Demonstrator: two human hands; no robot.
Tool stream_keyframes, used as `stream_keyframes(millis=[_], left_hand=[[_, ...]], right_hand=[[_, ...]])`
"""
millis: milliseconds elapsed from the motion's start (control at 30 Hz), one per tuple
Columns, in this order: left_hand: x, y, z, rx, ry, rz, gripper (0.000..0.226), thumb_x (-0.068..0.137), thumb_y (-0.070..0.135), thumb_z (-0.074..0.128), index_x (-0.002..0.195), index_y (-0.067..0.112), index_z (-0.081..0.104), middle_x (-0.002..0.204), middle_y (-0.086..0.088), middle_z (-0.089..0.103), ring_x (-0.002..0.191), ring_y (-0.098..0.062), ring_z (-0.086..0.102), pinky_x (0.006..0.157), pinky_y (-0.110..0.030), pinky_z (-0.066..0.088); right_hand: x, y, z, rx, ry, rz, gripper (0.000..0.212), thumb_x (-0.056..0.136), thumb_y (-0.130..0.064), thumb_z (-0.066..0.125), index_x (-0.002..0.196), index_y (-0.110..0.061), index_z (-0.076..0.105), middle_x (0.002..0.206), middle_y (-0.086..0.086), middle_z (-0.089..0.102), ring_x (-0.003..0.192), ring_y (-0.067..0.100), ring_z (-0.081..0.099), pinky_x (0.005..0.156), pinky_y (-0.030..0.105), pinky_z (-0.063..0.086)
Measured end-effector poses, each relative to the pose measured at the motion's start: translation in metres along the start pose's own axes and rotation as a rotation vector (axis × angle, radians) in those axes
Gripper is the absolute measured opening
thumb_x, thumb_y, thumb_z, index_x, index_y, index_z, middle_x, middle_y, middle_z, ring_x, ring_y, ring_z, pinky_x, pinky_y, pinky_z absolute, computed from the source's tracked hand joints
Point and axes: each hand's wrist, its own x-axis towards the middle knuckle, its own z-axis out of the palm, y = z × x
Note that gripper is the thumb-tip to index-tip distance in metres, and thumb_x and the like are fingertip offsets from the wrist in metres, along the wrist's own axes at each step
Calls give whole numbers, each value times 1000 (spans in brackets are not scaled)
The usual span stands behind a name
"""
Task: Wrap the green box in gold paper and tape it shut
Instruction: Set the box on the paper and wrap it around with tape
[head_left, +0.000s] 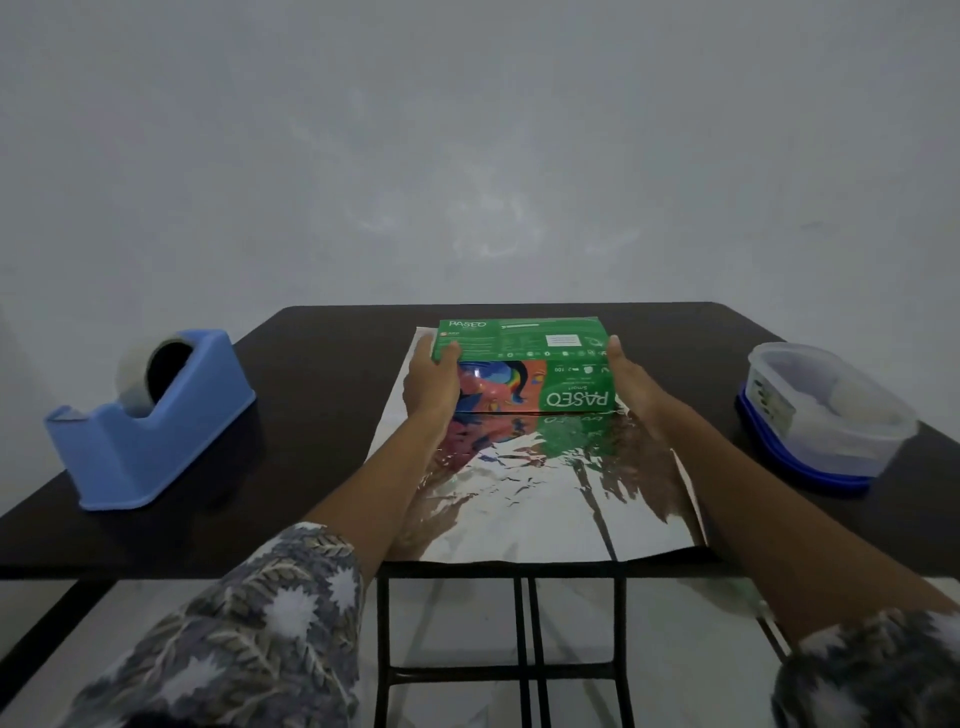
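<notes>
Dark table (322, 374), left hand (431, 387) gripping green box (524, 340), right hand (636, 389) flat against its end

green box (524, 358) small print illegible, container (857, 441) contents clouded

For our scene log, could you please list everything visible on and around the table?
green box: 1, green with colourful picture, on paper's far end
wrapping paper: 1 sheet, shiny silvery, table centre, under box
tape dispenser: 1, blue, with roll, table left
plastic container: 1, clear, blue base, table right
table: 1, dark, under everything
left hand: 1, grips box's left end
right hand: 1, flat against box's right end
</notes>
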Motion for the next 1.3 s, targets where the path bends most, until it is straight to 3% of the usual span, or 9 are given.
stream_keyframes(millis=[100, 267, 400, 500, 767, 933, 1067, 1167, 1300], left_hand=[[4, 3, -8, 23, 18, 29, 46, 98, 25, 41, 144, 21, 38, 146, 0, 42, 132, -24, 40, 107, -37, 33], [4, 7, -9, 3, 26, 51, 43, 99, 25, 40, 142, 21, 42, 144, 0, 46, 130, -21, 43, 105, -34, 35], [1, 0, -5, 73, 4, 70, 40, 99, 27, 42, 138, 18, 48, 139, -3, 51, 127, -23, 46, 101, -33, 35], [-1, 0, -2, 78, 14, 77, 41, 99, 28, 42, 139, 18, 47, 140, -2, 50, 128, -22, 46, 103, -33, 35], [1, 0, -3, 86, -19, 85, 44, 98, 33, 43, 140, 18, 45, 142, -3, 48, 130, -22, 43, 104, -34, 34], [-1, -4, -14, 69, -93, 119, 65, 87, 45, 61, 143, 20, 40, 145, -2, 43, 132, -21, 41, 104, -35, 35], [5, -11, -30, 65, -180, 109, 89, 65, 48, 80, 141, 19, 44, 132, -4, 57, 118, -22, 55, 100, -42, 46], [18, -26, -32, -2, -166, 73, 109, 41, 54, 86, 136, 16, 50, 119, -8, 65, 107, -24, 63, 93, -46, 52], [13, -18, -34, -20, -135, 94, 86, 61, 25, 86, 137, 11, 49, 119, -11, 64, 107, -26, 62, 94, -46, 51]], right_hand=[[2, -7, 5, 9, 14, 29, 71, 96, -56, 8, 145, -12, 35, 149, 9, 36, 138, 25, 32, 116, 39, 20], [8, -9, 12, 206, 18, -15, 64, 98, -54, 8, 146, -19, 32, 150, 3, 34, 138, 20, 31, 109, 31, 21], [9, 10, 16, 380, 19, 107, 67, 93, -64, 16, 142, -23, 39, 143, 9, 45, 129, 28, 44, 111, 51, 29], [8, 13, 12, 476, -8, 155, 64, 96, -60, 20, 137, -19, 45, 131, 14, 55, 118, 31, 54, 106, 52, 37], [3, 8, 16, 467, 43, 161, 63, 93, -65, 21, 141, -27, 38, 144, 9, 44, 131, 29, 42, 112, 51, 28], [4, 12, 22, 416, 2, 165, 87, 71, -85, 21, 142, -36, 31, 150, 8, 36, 136, 28, 35, 111, 58, 24], [-7, -1, 26, 421, 13, 96, 63, 93, -64, 14, 143, -30, 31, 150, 7, 35, 136, 27, 36, 112, 54, 25], [-4, -3, 27, 378, 18, 84, 58, 98, -55, 14, 145, -26, 30, 150, 8, 35, 136, 25, 35, 114, 50, 25], [0, -4, 31, 376, 32, 97, 58, 99, -53, 14, 144, -22, 34, 148, 10, 38, 135, 26, 38, 113, 48, 26]])
